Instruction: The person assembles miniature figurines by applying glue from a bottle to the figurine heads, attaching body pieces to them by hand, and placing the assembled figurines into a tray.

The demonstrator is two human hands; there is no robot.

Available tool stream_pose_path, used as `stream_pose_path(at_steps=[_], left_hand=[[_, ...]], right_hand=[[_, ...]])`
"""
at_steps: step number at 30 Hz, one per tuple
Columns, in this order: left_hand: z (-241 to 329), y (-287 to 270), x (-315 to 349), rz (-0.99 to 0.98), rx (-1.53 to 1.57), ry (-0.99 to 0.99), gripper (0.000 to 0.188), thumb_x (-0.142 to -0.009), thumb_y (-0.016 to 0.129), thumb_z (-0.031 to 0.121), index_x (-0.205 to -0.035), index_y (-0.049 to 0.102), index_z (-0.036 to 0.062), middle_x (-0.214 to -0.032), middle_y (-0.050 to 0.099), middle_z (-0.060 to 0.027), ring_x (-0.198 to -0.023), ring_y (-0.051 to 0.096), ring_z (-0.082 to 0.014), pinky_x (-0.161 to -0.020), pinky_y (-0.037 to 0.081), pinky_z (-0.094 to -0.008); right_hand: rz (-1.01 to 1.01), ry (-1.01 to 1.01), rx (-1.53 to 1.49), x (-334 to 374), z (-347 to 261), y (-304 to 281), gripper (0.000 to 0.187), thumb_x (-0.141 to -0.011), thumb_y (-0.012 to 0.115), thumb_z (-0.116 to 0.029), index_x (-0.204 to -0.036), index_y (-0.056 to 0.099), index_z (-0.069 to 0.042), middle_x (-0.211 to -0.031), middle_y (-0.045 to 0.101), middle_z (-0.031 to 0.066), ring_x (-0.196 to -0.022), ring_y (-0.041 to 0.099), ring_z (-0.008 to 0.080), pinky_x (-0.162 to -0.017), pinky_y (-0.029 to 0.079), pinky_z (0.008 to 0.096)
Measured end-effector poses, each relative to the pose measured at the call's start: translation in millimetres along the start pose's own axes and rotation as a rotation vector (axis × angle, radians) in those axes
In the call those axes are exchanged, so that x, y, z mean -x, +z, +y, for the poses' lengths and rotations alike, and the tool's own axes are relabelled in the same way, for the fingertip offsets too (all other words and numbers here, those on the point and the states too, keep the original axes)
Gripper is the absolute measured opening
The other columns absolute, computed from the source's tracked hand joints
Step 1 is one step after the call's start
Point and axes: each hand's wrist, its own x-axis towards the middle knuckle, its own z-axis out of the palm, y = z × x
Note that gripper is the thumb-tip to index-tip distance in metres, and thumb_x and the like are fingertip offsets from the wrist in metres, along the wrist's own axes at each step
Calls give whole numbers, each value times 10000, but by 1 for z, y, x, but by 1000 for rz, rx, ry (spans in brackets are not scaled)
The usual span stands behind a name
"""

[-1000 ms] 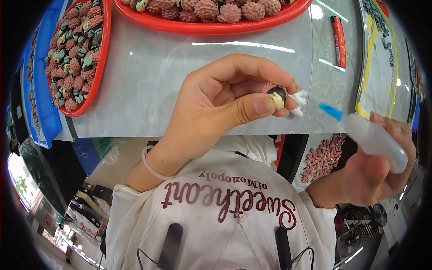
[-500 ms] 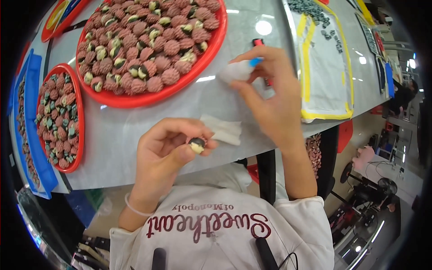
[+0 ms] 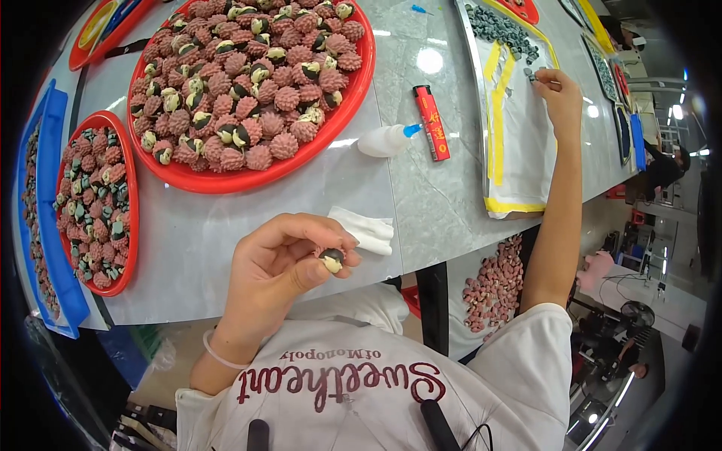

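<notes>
My left hand is closed, pinching a small ridged pink piece with a black and cream face, held above the table's near edge. At far right my right hand reaches over a white-lined tray edged with yellow tape. Its fingertips are pinched on a small dark grey piece, beside a heap of similar grey pieces. A white squeeze bottle with a blue tip lies on its side between my hands. A folded white tissue lies close to my left fingers.
A big round red tray full of pink, black and cream pieces stands far left of centre. A smaller red tray and a blue tray sit further left. A red lighter lies by the bottle. Pink pieces lie below the table edge.
My right hand has let go of the squeeze bottle, now lying on the table, and moved right and away to the grey pieces. My left hand still holds the pink piece.
</notes>
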Motion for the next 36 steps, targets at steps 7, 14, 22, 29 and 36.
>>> stream_pose_path(at_steps=[7, 14, 22, 29, 36], left_hand=[[0, -1, 3, -4, -6, -10, 286, -731, 660, 212, -868, 498, 19, -856, 527, -116, -745, 571, -183, -606, 477, -254], [-3, -16, 5, -131, 91, 2, 238, -784, 588, 101, -964, 501, -29, -974, 537, -139, -874, 554, -184, -742, 462, -276], [-6, -10, 2, -106, 98, 37, 263, -787, 587, 115, -979, 495, -39, -996, 531, -143, -872, 562, -186, -752, 456, -267], [-8, -10, 3, -57, 49, 57, 329, -756, 633, 227, -948, 472, 14, -927, 507, -137, -789, 582, -193, -643, 492, -223], [-8, -10, 4, -31, 35, 73, 368, -742, 644, 275, -937, 455, 26, -898, 529, -128, -749, 587, -181, -600, 485, -212]], right_hand=[[-38, 43, -342, 16, -4, -9, 206, -728, 563, -36, -926, 540, 15, -802, 549, 59, -726, 540, 130, -663, 415, 222], [-241, 62, -1012, 122, -100, -23, 170, -775, 523, -45, -935, 503, 8, -952, 501, 112, -720, 484, 127, -629, 400, 222], [-634, 132, -1451, 182, -131, 17, 258, -735, 593, -73, -959, 506, 18, -894, 520, 106, -669, 448, 106, -573, 369, 214], [-662, 194, -1596, 201, -150, 38, 247, -737, 581, -63, -955, 511, 29, -905, 520, 129, -667, 466, 117, -571, 381, 214], [-821, 215, -1499, 207, -171, 32, 253, -741, 641, -161, -906, 494, -39, -931, 450, 92, -696, 429, 89, -552, 373, 172]])
